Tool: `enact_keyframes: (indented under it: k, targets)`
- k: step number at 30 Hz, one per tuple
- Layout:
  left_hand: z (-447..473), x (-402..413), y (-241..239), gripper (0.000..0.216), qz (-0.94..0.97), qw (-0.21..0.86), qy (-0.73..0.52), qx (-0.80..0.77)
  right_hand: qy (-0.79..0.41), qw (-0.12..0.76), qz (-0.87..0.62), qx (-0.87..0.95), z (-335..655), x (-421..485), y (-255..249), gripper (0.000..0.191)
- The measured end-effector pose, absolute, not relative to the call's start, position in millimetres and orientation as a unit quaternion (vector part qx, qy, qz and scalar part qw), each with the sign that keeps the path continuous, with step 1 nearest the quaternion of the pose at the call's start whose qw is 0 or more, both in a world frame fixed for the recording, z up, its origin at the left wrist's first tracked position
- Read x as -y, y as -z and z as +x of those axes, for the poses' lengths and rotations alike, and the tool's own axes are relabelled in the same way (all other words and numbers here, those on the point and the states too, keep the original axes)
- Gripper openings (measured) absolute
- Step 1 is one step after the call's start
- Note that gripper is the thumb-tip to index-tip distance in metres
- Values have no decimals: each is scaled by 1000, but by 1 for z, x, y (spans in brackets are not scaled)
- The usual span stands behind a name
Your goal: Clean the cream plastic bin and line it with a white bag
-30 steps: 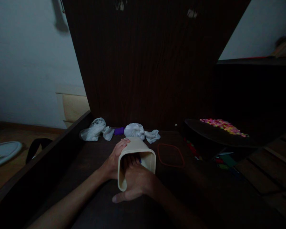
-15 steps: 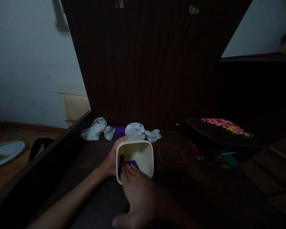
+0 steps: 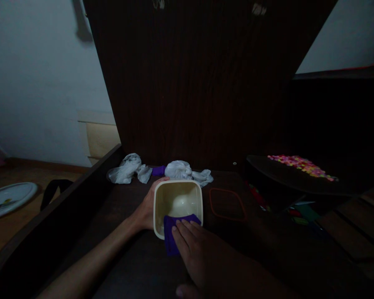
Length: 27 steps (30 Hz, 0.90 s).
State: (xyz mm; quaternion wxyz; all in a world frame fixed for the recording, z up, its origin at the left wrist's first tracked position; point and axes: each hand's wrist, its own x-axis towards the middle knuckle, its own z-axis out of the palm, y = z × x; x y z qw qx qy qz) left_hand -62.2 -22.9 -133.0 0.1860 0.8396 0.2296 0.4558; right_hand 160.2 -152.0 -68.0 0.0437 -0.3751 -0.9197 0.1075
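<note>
A cream square plastic container (image 3: 178,198) stands upright on the dark wooden table (image 3: 124,232), its opening facing up. My left hand (image 3: 147,207) is wrapped round its left side. My right hand (image 3: 195,251) presses a purple cloth (image 3: 172,232) over the container's near rim, fingers laid flat and together on the cloth. Part of the cloth hangs outside the rim and part lies inside.
A clear lid with an orange rim (image 3: 227,203) lies just right of the container. Crumpled white cloths (image 3: 124,169) and a purple item (image 3: 158,170) sit against the dark back panel. Coloured beads (image 3: 301,163) lie on a dark tray at right. A white plate (image 3: 9,198) rests on the floor at left.
The container went from lying tipped toward me to standing upright. My right hand came out of its inside and now presses the purple cloth over the near rim.
</note>
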Motion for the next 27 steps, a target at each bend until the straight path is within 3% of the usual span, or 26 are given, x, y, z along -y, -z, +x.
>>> enact_keyframes:
  k: [8,14,17,19,21,27]
  targets:
    - [-58,29,129,119,855,126,-467,-188,-132,-91,-544,823,128,137,69,101]
    - [-57,30,130,120,864,102,-457,-185,-109,-161,-451,871,122,120,48,101]
    - [-56,31,127,116,867,100,-453,-180,-107,-134,-493,853,111,110,67,109]
    - [-55,32,126,113,868,99,-453,-175,-94,-101,-567,812,104,103,85,82]
    - [-55,33,126,113,869,97,-453,-172,-104,-61,-588,800,102,95,99,68]
    - [-56,32,130,117,867,100,-460,-163,-140,-24,-512,847,114,83,105,99]
